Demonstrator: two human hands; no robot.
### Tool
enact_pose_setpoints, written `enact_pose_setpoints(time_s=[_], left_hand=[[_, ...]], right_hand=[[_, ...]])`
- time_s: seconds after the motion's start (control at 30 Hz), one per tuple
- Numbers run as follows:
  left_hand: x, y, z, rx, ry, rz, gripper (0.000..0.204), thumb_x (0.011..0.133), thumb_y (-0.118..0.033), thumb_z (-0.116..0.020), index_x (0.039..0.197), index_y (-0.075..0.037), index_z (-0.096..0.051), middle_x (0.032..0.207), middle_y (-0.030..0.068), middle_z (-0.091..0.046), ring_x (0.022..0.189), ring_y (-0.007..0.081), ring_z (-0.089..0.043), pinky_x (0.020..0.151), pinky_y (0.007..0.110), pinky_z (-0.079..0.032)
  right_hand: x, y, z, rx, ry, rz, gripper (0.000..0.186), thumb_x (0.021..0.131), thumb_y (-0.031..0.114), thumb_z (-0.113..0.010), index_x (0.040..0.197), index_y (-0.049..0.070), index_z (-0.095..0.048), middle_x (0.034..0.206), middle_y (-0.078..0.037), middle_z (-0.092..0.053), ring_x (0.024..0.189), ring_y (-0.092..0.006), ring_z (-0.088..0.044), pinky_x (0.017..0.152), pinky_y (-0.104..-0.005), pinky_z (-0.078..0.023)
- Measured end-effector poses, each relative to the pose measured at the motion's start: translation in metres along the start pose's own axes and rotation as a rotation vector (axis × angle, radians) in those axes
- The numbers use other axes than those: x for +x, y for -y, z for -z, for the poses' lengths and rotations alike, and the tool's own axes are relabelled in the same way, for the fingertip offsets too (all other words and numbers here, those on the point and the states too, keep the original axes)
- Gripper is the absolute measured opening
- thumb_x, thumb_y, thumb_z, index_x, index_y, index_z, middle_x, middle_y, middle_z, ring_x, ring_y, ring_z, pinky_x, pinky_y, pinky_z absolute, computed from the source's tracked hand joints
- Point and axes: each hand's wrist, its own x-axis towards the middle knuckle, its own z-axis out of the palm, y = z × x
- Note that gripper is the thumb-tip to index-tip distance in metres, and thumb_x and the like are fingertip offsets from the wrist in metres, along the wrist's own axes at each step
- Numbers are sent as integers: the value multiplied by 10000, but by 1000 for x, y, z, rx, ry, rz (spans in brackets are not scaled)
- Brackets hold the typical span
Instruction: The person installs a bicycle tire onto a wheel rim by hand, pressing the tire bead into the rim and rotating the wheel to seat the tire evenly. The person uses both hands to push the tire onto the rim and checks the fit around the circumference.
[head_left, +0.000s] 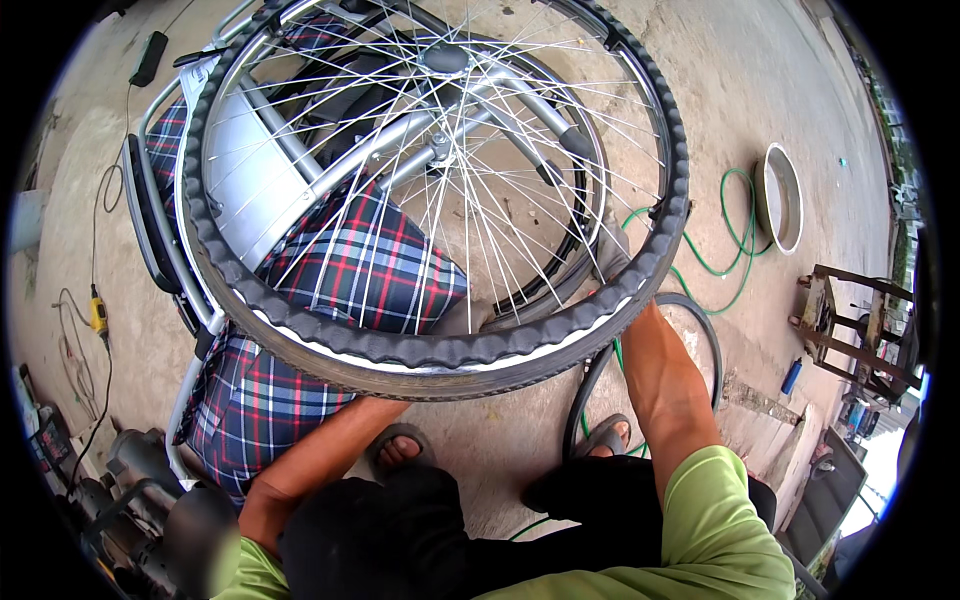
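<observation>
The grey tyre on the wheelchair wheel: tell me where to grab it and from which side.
Judging by the pose, grip the grey tyre along its near lower arc, coming from below: there it has lifted off the rim, leaving a white gap for fingers, and both forearms already reach under that edge.

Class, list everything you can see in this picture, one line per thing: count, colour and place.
wheelchair wheel: one, grey tyre, silver spokes, centre
wheelchair: one, plaid seat, on its side behind the wheel
garden hose: one, green, right floor
metal basin: one, silver, right
loose tyre: one, black, under right forearm
metal stand: one, rusty, far right
sandals: two, grey, on the feet
hands: both hidden behind the tyre; forearms reach up from below
</observation>
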Motion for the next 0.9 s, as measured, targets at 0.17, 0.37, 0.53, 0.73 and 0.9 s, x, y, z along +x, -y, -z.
enact_pose_setpoints(time_s=[0.17,0.37,0.53,0.73,0.9], left_hand=[[0,0,0,-37,-16,3,477,968,-325,-552,1330,-16,-582,1303,159,-619,1174,260,-598,1038,363,-466],[-3,-1,-3,-151,-30,24,488,957,-324,-570,1332,-12,-579,1307,166,-615,1181,263,-592,1041,367,-461],[-9,-3,-6,-156,-17,24,499,947,-324,-585,1334,-9,-576,1310,171,-612,1187,265,-588,1045,371,-456],[-19,-6,-6,-118,-1,43,512,936,-324,-603,1336,-6,-573,1314,178,-607,1194,267,-583,1049,374,-450],[-21,-10,-1,-110,0,60,524,927,-323,-618,1338,-3,-571,1317,183,-604,1200,269,-578,1052,378,-445]], right_hand=[[-9,-8,-1,10,6,-8,459,931,392,-483,1025,-13,-680,1054,-204,-693,997,-356,-649,916,-434,-487],[-19,-13,-11,9,16,-10,497,938,418,-466,1026,-22,-680,1053,-213,-693,999,-361,-650,916,-437,-486],[-27,-24,-5,30,3,-17,529,944,440,-451,1028,-30,-680,1052,-220,-692,1001,-366,-650,917,-439,-485],[-34,-37,3,57,-17,-31,568,951,466,-434,1029,-40,-680,1050,-229,-692,1003,-372,-650,917,-442,-484],[-42,-46,3,72,-23,-55,601,957,488,-419,1031,-48,-680,1049,-236,-692,1005,-376,-651,917,-444,-483]])
